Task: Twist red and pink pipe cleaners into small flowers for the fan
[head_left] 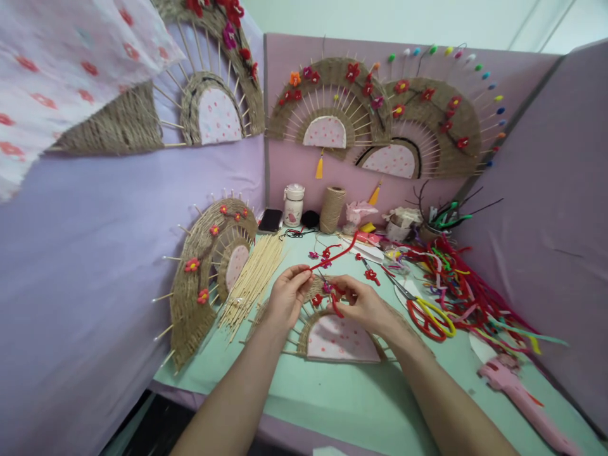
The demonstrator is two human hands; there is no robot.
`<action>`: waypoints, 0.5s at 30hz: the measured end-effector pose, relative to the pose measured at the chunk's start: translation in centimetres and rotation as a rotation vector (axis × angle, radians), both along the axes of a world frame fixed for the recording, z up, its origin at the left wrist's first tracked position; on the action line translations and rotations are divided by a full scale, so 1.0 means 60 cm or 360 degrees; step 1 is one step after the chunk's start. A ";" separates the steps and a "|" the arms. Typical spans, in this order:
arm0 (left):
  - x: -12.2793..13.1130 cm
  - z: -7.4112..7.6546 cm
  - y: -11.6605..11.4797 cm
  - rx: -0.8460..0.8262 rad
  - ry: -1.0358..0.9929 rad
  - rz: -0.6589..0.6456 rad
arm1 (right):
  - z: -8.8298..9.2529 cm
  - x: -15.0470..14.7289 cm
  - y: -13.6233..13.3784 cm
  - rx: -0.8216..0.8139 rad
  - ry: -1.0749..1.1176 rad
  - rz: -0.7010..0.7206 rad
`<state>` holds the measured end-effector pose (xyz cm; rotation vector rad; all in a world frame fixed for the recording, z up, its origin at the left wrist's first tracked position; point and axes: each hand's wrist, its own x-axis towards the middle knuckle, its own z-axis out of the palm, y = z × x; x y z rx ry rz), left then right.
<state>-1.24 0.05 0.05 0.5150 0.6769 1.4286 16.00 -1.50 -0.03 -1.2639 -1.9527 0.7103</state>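
Observation:
My left hand [291, 292] pinches one end of a red pipe cleaner [339, 254], whose free length curves up and to the right. To its right, the fingers of my right hand [358, 303] are closed around red-handled scissors [336, 305]; their blades point up-left toward my left fingertips. Both hands hover over a fan of twine and sticks with a pink-dotted half-round centre [342, 339], lying on the table. Small red and purple flowers show between and behind my hands. My wrists and fingers cover part of the fan.
Bamboo sticks [254, 282] and an upright twine fan [192, 304] stand left. Yellow-and-red scissors [430, 316], a pile of coloured pipe cleaners [468, 278] and a pink glue gun [522, 396] lie right. Behind are a twine roll [332, 210], white jar [293, 206] and phone [270, 220].

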 end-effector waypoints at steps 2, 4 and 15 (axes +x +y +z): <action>0.004 0.000 -0.003 0.0002 0.0046 -0.0061 | -0.006 -0.001 -0.001 0.0001 0.0063 0.0023; 0.007 0.001 -0.007 0.0001 0.0115 -0.0103 | -0.012 0.001 -0.002 0.0006 0.0116 0.0020; 0.016 -0.002 -0.012 0.0158 0.0633 -0.0043 | -0.022 0.001 -0.013 -0.0093 0.0180 -0.0031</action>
